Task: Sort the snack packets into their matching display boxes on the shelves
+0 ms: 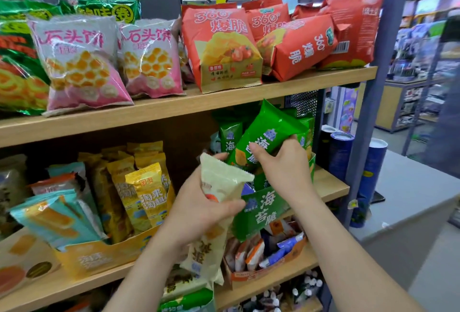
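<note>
My left hand [199, 209] grips a long cream-coloured snack packet [219, 187] upright in front of the middle shelf. My right hand [283, 162] holds a green seaweed packet [268, 130] tilted over the green display box [261, 212], which holds more green packets. To the left stands a yellow display box [99, 257] with yellow packets [146, 187] and teal packets [57, 217].
The top shelf [224, 97] carries pink-and-white bags [82, 62], red chip bags [221, 45] and green bags at the left. An orange box of small packets [268, 249] sits on the lower shelf. Blue tubes [371, 169] stand at the right beside a grey counter [410, 199].
</note>
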